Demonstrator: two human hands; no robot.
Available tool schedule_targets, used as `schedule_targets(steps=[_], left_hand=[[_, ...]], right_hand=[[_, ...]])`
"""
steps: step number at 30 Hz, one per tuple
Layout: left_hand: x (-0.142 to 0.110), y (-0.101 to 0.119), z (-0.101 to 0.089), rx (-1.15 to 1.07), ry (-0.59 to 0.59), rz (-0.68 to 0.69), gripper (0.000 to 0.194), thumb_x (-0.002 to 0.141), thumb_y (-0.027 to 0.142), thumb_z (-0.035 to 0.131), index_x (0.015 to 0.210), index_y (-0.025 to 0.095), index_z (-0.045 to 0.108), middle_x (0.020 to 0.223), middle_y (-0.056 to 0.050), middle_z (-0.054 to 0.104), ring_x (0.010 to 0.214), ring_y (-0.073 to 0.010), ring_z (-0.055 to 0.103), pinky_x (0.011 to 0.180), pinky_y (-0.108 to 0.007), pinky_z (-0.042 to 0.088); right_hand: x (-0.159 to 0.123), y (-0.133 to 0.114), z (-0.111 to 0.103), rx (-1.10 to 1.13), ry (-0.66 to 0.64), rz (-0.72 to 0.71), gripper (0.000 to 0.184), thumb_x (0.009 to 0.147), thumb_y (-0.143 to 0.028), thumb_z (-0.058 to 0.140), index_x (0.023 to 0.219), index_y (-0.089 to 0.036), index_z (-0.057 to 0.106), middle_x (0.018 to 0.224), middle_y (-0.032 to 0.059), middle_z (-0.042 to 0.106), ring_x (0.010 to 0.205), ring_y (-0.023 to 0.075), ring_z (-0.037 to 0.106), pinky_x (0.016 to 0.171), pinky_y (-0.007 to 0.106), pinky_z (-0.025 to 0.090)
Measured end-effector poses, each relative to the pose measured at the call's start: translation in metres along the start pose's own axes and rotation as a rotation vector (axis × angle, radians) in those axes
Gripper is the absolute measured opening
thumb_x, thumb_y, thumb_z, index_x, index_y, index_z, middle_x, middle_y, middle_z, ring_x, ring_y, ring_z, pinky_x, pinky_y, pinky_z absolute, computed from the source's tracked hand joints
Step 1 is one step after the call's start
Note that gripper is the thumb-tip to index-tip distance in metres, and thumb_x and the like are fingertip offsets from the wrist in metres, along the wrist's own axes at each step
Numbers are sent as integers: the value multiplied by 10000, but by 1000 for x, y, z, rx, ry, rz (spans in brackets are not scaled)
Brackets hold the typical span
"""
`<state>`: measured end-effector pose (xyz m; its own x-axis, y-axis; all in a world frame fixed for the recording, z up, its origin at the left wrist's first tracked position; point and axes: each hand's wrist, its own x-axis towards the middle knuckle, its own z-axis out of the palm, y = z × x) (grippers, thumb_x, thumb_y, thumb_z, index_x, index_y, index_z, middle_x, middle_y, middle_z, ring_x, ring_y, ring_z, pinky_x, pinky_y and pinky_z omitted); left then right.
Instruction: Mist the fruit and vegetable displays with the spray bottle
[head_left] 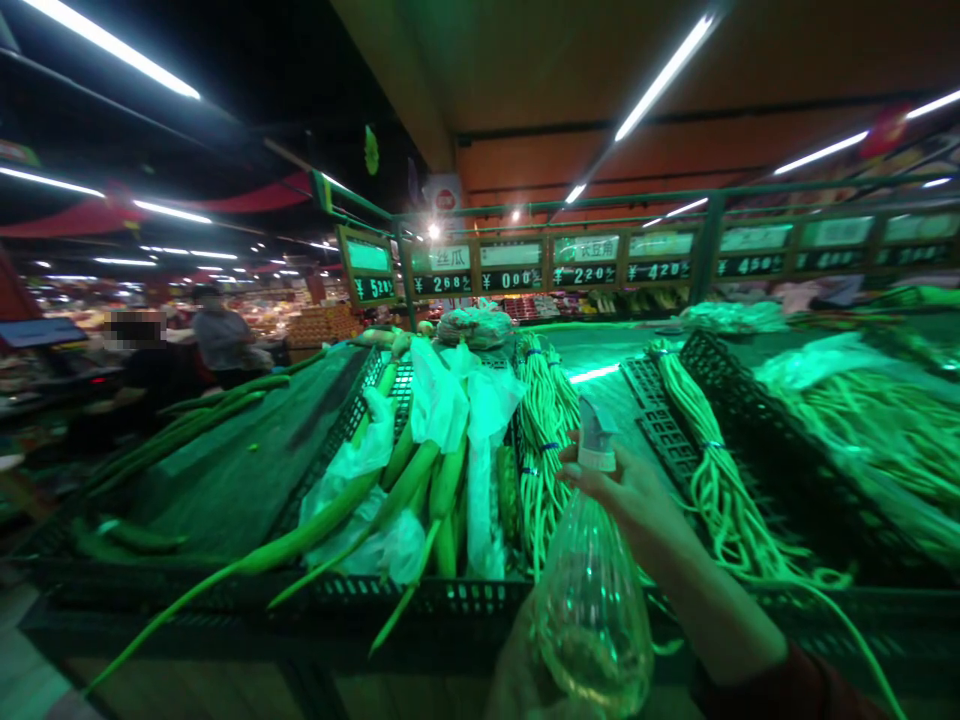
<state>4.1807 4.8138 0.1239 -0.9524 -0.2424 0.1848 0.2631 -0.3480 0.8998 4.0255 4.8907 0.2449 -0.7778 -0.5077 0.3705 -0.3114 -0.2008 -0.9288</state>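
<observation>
A clear ribbed spray bottle (596,590) with a white spray head stands nearly upright in front of me, some liquid in its bottom. My right hand (611,490) is closed around its neck, just below the spray head. Low at the left side of the bottle, my left hand (517,655) cups its lower body; the bottle hides part of those fingers. Beyond the bottle lie tied bundles of long beans (541,440). To their left, long green gourds (450,490), partly wrapped in white film (439,390), rest in a black crate, their thin ends hanging over the front edge.
Another bean bundle (705,450) lies right of my hand beside a black crate divider (787,460). More beans (892,420) fill the far right. Price signs (517,265) hang from a green rail behind the stand. A person (217,335) stands at the back left.
</observation>
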Motion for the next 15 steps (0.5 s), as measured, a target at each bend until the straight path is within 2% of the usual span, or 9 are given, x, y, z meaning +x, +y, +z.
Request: schedule_targets(steps=[3, 6, 8, 10, 13, 15], left_hand=[[10, -5, 2, -58, 0, 27, 784, 532, 425, 930, 1244, 250, 653, 1282, -76, 714, 1264, -330, 613, 1136, -516, 415], [16, -5, 4, -100, 20, 30, 769, 534, 427, 926, 1240, 277, 659, 1261, -67, 724, 1275, -367, 600, 1060, -435, 468], [18, -5, 6, -139, 14, 24, 767, 527, 389, 930, 1239, 286, 662, 1189, -60, 749, 1167, -343, 666, 970, -392, 507], [18, -6, 6, -169, 22, 47, 787, 482, 337, 951, 1219, 292, 678, 1159, -51, 759, 1113, -315, 691, 948, -365, 513], [15, -11, 2, -163, 55, 56, 833, 420, 341, 978, 1205, 306, 700, 1268, -49, 734, 1222, -353, 643, 984, -386, 520], [12, -14, -1, -148, 62, 29, 793, 462, 489, 947, 1195, 291, 717, 1293, -57, 728, 1283, -368, 605, 1058, -442, 496]], right_hand=[[9, -2, -4, 4, -5, -20, 460, 694, -465, 807, 1028, -168, 698, 962, 120, 763, 902, 324, 690, 762, 408, 503], [15, -4, -7, 24, -3, -26, 472, 692, -468, 799, 1036, -162, 694, 947, 120, 765, 882, 321, 703, 740, 399, 506], [15, -5, -7, 30, 4, -22, 496, 695, -480, 796, 1055, -155, 693, 908, 118, 767, 856, 322, 712, 720, 398, 511], [13, -5, -8, 24, 8, -18, 510, 682, -499, 801, 1046, -155, 702, 871, 114, 763, 817, 320, 713, 702, 398, 517], [5, -4, -8, 2, 6, -6, 480, 686, -496, 797, 1022, -164, 712, 873, 111, 758, 789, 307, 708, 706, 397, 529], [-1, -2, -8, -15, 10, 7, 480, 687, -475, 800, 1040, -163, 708, 875, 107, 758, 797, 307, 709, 708, 396, 535]])
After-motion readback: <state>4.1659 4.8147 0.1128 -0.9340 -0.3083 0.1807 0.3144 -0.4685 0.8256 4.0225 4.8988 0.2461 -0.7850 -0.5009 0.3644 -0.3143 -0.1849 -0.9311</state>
